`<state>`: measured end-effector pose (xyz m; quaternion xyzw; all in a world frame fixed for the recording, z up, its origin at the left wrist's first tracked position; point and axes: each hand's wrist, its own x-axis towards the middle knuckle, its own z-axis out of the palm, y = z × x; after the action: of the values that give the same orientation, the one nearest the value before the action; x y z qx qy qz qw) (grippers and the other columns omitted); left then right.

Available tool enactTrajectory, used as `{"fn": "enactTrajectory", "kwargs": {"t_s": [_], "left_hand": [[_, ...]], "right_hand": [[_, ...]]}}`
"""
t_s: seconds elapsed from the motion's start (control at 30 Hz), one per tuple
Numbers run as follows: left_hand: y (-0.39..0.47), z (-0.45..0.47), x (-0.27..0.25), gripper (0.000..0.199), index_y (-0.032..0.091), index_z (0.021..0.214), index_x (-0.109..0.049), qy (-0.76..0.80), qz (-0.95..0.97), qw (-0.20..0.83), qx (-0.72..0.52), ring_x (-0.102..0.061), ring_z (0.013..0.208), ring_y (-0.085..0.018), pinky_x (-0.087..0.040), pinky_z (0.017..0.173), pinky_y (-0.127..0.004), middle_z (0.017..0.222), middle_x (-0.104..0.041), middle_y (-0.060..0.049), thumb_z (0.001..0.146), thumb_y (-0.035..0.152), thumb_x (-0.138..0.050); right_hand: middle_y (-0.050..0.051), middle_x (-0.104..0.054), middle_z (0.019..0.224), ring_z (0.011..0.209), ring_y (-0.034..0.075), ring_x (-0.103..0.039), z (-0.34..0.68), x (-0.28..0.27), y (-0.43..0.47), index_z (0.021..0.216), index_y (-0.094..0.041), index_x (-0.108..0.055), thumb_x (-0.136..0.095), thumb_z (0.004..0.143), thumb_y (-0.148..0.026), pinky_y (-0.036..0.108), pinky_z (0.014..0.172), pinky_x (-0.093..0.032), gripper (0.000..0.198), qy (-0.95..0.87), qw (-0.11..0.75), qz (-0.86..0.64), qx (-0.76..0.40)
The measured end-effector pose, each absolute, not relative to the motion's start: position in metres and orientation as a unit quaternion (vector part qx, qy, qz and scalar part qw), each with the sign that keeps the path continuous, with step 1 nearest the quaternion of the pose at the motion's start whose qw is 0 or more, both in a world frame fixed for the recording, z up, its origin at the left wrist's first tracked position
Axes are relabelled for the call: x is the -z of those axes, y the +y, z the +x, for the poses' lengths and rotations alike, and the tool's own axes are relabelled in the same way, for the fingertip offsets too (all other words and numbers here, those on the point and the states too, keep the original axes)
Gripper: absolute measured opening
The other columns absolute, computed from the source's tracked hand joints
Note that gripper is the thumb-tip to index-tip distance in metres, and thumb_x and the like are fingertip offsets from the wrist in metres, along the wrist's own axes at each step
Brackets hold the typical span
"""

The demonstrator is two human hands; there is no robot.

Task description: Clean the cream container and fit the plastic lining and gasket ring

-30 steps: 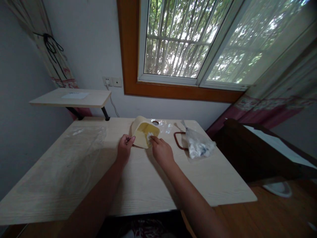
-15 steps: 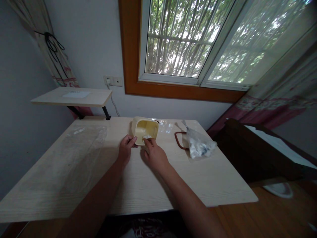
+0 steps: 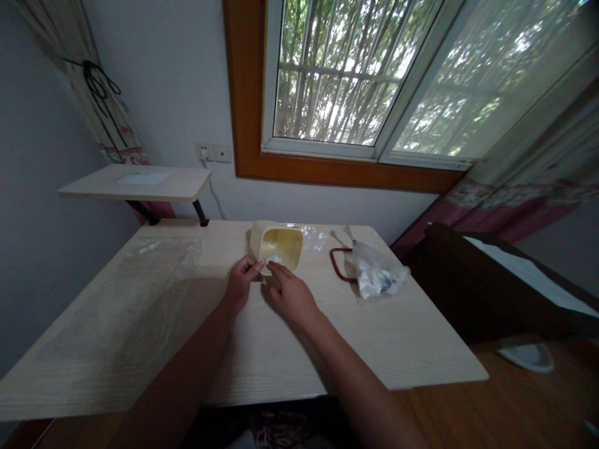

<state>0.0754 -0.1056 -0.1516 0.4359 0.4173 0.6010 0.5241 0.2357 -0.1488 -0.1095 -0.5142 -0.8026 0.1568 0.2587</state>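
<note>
A pale yellow plastic container (image 3: 291,244) lies tilted on the table, its opening facing me. My left hand (image 3: 241,284) pinches the container's near left edge between thumb and fingers. Just inside the lower rim, my right hand (image 3: 294,298) presses a small white crumpled wad (image 3: 274,259), like tissue or cloth, against the wall. The fingers cover part of the wad. Both hands are close together, almost touching at the near left corner.
On the right of the table (image 3: 262,362) lie a clear plastic bag (image 3: 380,274) with white contents and a reddish-brown handle-like loop (image 3: 340,274). A transparent plastic sheet (image 3: 154,293) covers the left. A raised shelf (image 3: 103,182) stands at the back left.
My right hand has slid the white wad left along the lower rim, toward my left hand. The container has turned and shifted slightly right.
</note>
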Motion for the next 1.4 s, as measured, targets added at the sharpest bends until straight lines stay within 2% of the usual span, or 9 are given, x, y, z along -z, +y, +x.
{"fn": "enactTrajectory", "kwargs": {"t_s": [0.17,0.37,0.6,0.73,0.87,0.97,1.17,1.4], "left_hand": [[-0.107,0.076,0.151,0.039,0.018,0.069,-0.056,0.41,0.443,0.53,-0.595,-0.059,0.058,-0.011,-0.052,0.06,-0.025,0.064,-0.058,0.004,0.073,0.048,-0.08],[-0.106,0.076,0.153,0.041,0.018,0.068,-0.054,0.4,0.421,0.546,-0.604,-0.058,0.058,-0.011,-0.055,0.058,-0.025,0.064,-0.055,0.005,0.071,0.048,-0.081],[-0.108,0.077,0.144,0.043,0.018,0.069,-0.051,0.414,0.396,0.557,-0.602,-0.061,0.063,-0.012,-0.058,0.056,-0.026,0.069,-0.058,0.002,0.069,0.048,-0.081],[-0.107,0.078,0.144,0.043,0.018,0.07,-0.051,0.408,0.393,0.561,-0.603,-0.061,0.065,-0.013,-0.059,0.056,-0.027,0.071,-0.059,0.002,0.069,0.049,-0.081],[-0.105,0.078,0.147,0.045,0.018,0.07,-0.049,0.399,0.389,0.572,-0.601,-0.061,0.066,-0.013,-0.06,0.055,-0.028,0.072,-0.058,0.002,0.069,0.049,-0.082],[-0.106,0.079,0.148,0.046,0.018,0.071,-0.049,0.394,0.392,0.583,-0.593,-0.061,0.066,-0.013,-0.06,0.057,-0.029,0.071,-0.057,0.003,0.069,0.049,-0.082],[-0.106,0.081,0.15,0.044,0.017,0.07,-0.05,0.379,0.395,0.587,-0.597,-0.059,0.064,-0.01,-0.059,0.062,-0.027,0.069,-0.053,0.005,0.07,0.047,-0.083],[-0.106,0.08,0.152,0.041,0.017,0.071,-0.051,0.369,0.399,0.583,-0.603,-0.06,0.065,-0.01,-0.06,0.068,-0.029,0.069,-0.055,0.005,0.073,0.045,-0.081]], "right_hand": [[0.008,-0.054,0.15,0.137,0.019,-0.052,0.235,0.109,-0.147,0.148,-0.022,-0.048,-0.057,0.089,-0.017,0.037,0.117,-0.04,0.06,-0.809,0.316,-0.448,-0.211],[0.008,-0.056,0.149,0.136,0.02,-0.054,0.24,0.11,-0.147,0.148,-0.025,-0.049,-0.057,0.09,-0.017,0.039,0.115,-0.043,0.059,-0.814,0.304,-0.451,-0.202],[0.006,-0.051,0.154,0.125,0.023,-0.062,0.251,0.107,-0.149,0.146,-0.024,-0.051,-0.055,0.092,-0.022,0.036,0.104,-0.052,0.055,-0.804,0.215,-0.54,-0.124],[0.009,-0.044,0.158,0.112,0.026,-0.069,0.255,0.101,-0.151,0.147,-0.024,-0.049,-0.052,0.094,-0.026,0.039,0.092,-0.058,0.054,-0.792,0.159,-0.585,-0.07],[0.011,-0.044,0.158,0.107,0.026,-0.072,0.252,0.1,-0.151,0.149,-0.023,-0.046,-0.052,0.094,-0.028,0.038,0.087,-0.059,0.055,-0.785,0.136,-0.602,-0.053],[0.009,-0.047,0.156,0.109,0.025,-0.071,0.248,0.1,-0.149,0.149,-0.024,-0.046,-0.052,0.095,-0.028,0.037,0.091,-0.058,0.055,-0.793,0.142,-0.588,-0.072],[0.005,-0.05,0.155,0.128,0.021,-0.061,0.238,0.099,-0.147,0.149,-0.025,-0.048,-0.048,0.097,-0.026,0.033,0.104,-0.052,0.052,-0.823,0.192,-0.52,-0.122],[0.003,-0.052,0.153,0.129,0.018,-0.06,0.242,0.099,-0.146,0.148,-0.026,-0.05,-0.046,0.095,-0.018,0.03,0.106,-0.05,0.054,-0.831,0.205,-0.5,-0.133]]}}
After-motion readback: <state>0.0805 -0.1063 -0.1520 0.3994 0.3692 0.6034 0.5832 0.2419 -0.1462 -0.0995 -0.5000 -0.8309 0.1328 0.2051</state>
